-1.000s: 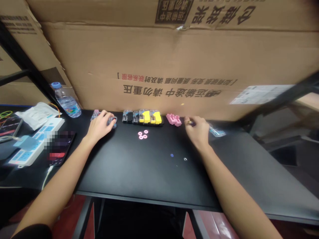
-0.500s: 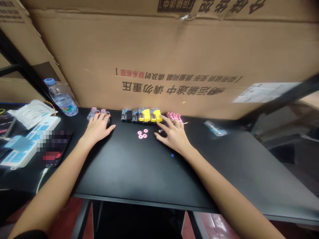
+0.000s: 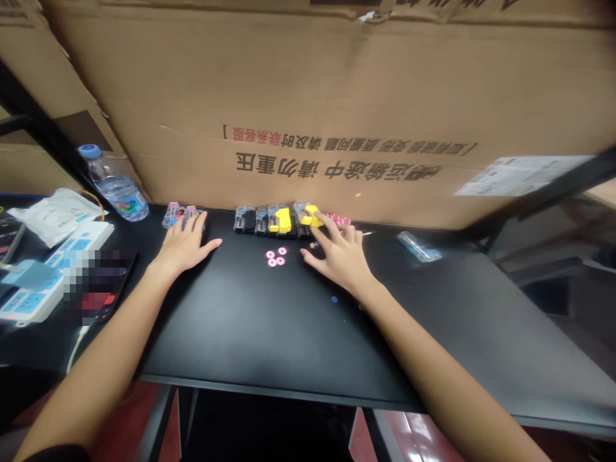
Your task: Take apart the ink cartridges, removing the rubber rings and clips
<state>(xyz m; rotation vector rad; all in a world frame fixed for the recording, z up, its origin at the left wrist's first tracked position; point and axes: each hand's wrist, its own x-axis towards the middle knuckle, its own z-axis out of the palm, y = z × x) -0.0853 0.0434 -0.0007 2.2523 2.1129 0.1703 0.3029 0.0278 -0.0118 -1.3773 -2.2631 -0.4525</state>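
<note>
My left hand (image 3: 185,247) lies flat on the black table (image 3: 269,327) with its fingers spread. Its fingertips rest on two clear cartridges with pink caps (image 3: 177,215). My right hand (image 3: 339,255) is stretched out and open, the index finger touching a yellow-capped cartridge (image 3: 309,217) at the right end of a row. This cartridge sits a little apart from the row, which has another yellow-capped one (image 3: 281,221) and black ones (image 3: 245,220). Three pink rings (image 3: 275,256) lie between my hands. Pink parts (image 3: 341,220) show just behind my right fingers.
A large cardboard box (image 3: 337,115) walls off the table's back. At the left are a water bottle (image 3: 115,191), a white bag (image 3: 52,215), a power strip (image 3: 29,282) and a phone (image 3: 99,285). A clear packet (image 3: 418,247) lies at the right, a small blue dot (image 3: 333,299) near my right wrist.
My right hand moved left from the clear packet to the row of cartridges and pushed the end yellow one slightly out of line. My left hand flattened and stayed on the pink-capped cartridges.
</note>
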